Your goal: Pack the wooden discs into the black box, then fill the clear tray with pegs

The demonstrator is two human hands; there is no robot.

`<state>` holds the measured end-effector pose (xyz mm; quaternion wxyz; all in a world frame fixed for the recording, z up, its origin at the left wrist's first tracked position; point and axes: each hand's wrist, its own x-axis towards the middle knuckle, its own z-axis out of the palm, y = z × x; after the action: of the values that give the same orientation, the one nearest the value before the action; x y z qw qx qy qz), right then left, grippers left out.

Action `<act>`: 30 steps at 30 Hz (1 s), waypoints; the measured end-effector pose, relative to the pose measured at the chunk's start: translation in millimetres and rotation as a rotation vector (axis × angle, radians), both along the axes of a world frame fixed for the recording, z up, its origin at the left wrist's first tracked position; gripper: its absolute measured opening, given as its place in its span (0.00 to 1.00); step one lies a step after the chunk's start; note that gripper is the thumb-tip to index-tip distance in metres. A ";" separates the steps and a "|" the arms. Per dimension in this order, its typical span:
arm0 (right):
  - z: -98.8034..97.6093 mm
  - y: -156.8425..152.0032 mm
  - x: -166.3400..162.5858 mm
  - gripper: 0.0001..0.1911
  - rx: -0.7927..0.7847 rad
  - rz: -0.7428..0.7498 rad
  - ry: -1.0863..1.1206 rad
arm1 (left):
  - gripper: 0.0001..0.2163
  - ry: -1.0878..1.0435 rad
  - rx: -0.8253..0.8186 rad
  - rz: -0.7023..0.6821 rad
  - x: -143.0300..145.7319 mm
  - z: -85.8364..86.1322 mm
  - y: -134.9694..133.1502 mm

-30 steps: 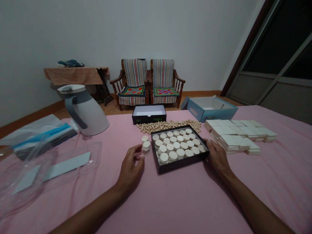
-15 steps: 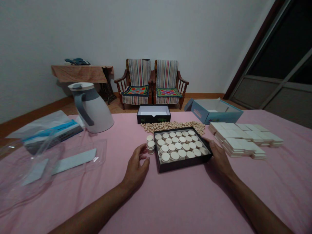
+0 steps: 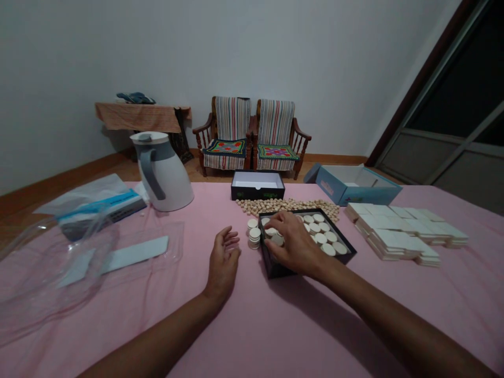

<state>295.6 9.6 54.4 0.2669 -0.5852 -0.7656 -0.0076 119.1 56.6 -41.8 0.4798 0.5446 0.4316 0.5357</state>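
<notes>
Cloth (image 3: 252, 325), pink and wide, carries everything within reach, with a blue box (image 3: 370, 196) toward the far right and a white jug (image 3: 173, 181) toward the far left. Black tray (image 3: 279, 270) sits between the arms, and its outer edge has just lost its support: the right hand (image 3: 295, 244) has left that side and come over the tray's left half. Its thumb and fingers are bent around the discs there with a narrow gap between them; whether they grip any is hidden. Left hand (image 3: 223, 262) has loosened, its fingers more spread and nothing held, just beside the small stacks of discs (image 3: 254, 239) outside the tray. Work has thus passed from steadying the tray to handling its contents. Wooden discs (image 3: 328, 249) fill the uncovered right part, and tiny beads (image 3: 291, 205) lie behind it.
</notes>
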 end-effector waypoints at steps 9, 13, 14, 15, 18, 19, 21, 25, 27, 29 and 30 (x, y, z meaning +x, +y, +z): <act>-4.9 34.9 -43.3 0.21 0.008 -0.155 -0.438 | 0.23 -0.031 0.006 -0.008 -0.1 -3.7 1.5; -14.3 39.9 -47.4 0.22 -0.011 -0.159 -0.472 | 0.22 -0.031 0.005 -0.001 0.3 -1.0 0.7; -16.4 41.1 -48.1 0.22 -0.019 -0.158 -0.469 | 0.22 -0.030 0.008 -0.001 0.2 -0.6 0.6; -18.3 42.1 -48.7 0.22 -0.029 -0.159 -0.465 | 0.22 -0.028 0.012 -0.002 0.1 -0.6 0.6; -21.8 44.2 -49.4 0.21 -0.051 -0.173 -0.462 | 0.22 -0.014 0.027 -0.004 -0.3 -1.7 0.9; -22.3 44.4 -49.3 0.21 -0.055 -0.177 -0.460 | 0.22 -0.009 0.029 -0.006 -0.4 -2.2 1.1; -22.5 44.2 -48.8 0.22 -0.068 -0.177 -0.449 | 0.22 -0.006 0.026 -0.002 -0.2 -2.9 1.4; -20.9 43.1 -48.6 0.22 -0.099 -0.166 -0.428 | 0.22 -0.016 0.015 0.002 0.2 -2.8 1.6; -19.6 43.0 -49.2 0.22 -0.117 -0.173 -0.429 | 0.22 -0.015 0.018 -0.004 0.1 -2.7 1.5; -18.7 43.2 -50.0 0.21 -0.132 -0.180 -0.433 | 0.22 -0.011 0.018 -0.010 -0.2 -2.6 1.5; -18.5 43.4 -50.4 0.20 -0.137 -0.183 -0.434 | 0.22 -0.010 0.017 -0.013 -0.3 -2.5 1.4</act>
<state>245.3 53.0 35.9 0.0540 -0.6535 -0.7476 -0.1055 118.8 58.0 -44.3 0.4807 0.5487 0.4212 0.5389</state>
